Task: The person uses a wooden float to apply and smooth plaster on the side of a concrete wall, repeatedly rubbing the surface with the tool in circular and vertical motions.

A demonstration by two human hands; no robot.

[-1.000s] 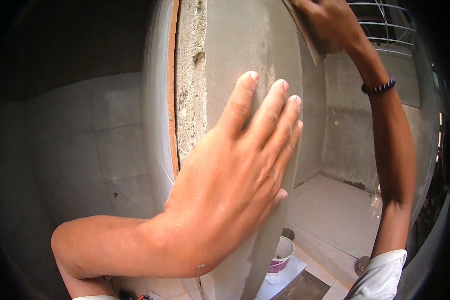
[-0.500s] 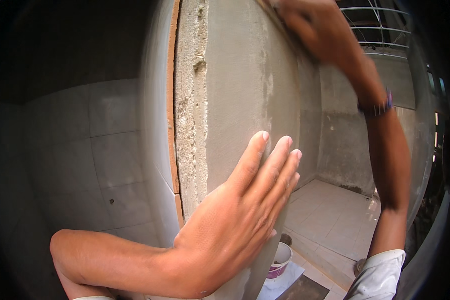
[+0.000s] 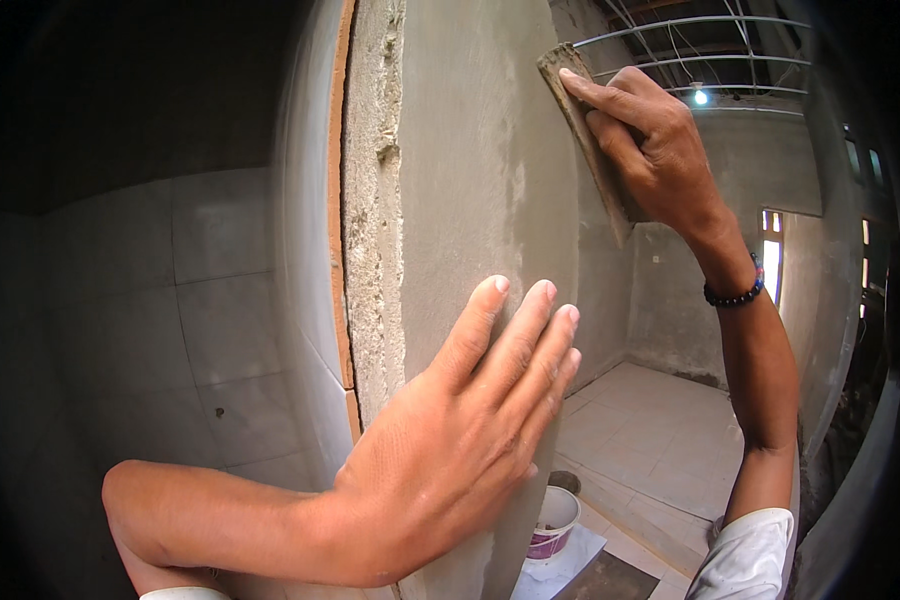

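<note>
My left hand (image 3: 465,425) lies flat on the smooth grey plastered face of a wall end (image 3: 465,160), fingers stretched and slightly apart, holding nothing. Up at the right, my right hand (image 3: 658,150) grips a plastering float (image 3: 602,190), a thin flat board smeared with dried mortar. One finger stretches along its upper end, and its handle is mostly hidden by the hand. The float's face is turned toward the wall's right edge; whether it touches there, I cannot tell. A strip of rough, broken mortar (image 3: 374,200) runs down the left of the plaster.
Beside the rough strip is an orange-brown tile edge (image 3: 338,180). Dark tiled wall (image 3: 230,330) stands at the left. Below right are a white and purple bucket (image 3: 557,522), a dark flat sheet (image 3: 607,578) and pale floor tiles (image 3: 650,425). A lit bulb (image 3: 700,97) hangs beyond.
My right hand has come down and slightly right with the float, which now shows more fully. My left hand stays flat on the plaster, shifted slightly left in the view.
</note>
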